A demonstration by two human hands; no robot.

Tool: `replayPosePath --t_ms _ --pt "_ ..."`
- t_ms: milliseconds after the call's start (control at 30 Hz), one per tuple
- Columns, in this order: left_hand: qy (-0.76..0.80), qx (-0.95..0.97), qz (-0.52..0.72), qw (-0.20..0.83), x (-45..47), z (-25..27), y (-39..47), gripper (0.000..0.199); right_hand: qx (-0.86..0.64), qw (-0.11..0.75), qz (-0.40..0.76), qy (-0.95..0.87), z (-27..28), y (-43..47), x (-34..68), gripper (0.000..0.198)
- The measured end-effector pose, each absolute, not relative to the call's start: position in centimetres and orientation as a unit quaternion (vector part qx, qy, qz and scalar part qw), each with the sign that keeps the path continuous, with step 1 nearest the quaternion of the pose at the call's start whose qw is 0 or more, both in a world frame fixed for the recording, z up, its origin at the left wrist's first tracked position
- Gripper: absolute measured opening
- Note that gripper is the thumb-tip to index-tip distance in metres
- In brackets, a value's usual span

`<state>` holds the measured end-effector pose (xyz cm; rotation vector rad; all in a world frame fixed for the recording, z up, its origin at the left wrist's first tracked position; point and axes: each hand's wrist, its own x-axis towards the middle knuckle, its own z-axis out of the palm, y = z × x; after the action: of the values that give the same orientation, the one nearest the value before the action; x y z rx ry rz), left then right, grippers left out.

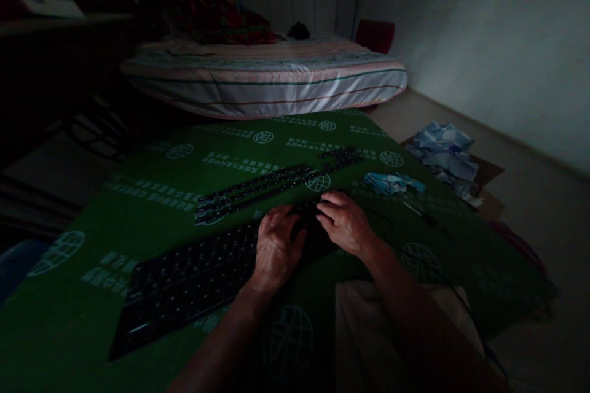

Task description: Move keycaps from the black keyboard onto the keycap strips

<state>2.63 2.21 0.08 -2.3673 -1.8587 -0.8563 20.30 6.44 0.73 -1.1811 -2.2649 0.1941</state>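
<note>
A black keyboard [184,276] lies slantwise on a green printed cloth, with small pale dots across its face. My left hand [279,242] rests over its right half, fingers bent toward the far edge and thumb held to the right. Close by, my right hand [343,221] has its fingers curled together at the keyboard's far right end; whatever sits between the fingertips is too dark to make out. Beyond the keyboard, loose black keycaps [249,190] lie in long rows. More keycaps [341,158] form a cluster at the rows' right end.
Right of my hands lie a crumpled blue-and-white wrapper [394,183] and a screwdriver [420,211]. A beige cloth [364,331] is under my right forearm. Behind the green cloth [152,163] stands a bed [276,89]; crumpled fabric [442,150] lies at the right.
</note>
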Motion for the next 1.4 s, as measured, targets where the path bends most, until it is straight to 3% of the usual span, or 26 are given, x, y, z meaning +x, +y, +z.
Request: replayPosePath --t_ms 367,1400 --pt "-0.565 -0.802 -0.166 0.101 3.6 0.2 0.4 0.042 -0.513 0.219 0.057 -0.828 0.8 7.3 20.6 0.016" --pt "-0.539 -0.809 -0.181 0.147 3.6 -0.2 0.8 0.048 -0.513 0.176 0.005 -0.840 1.0 7.5 20.4 0.014"
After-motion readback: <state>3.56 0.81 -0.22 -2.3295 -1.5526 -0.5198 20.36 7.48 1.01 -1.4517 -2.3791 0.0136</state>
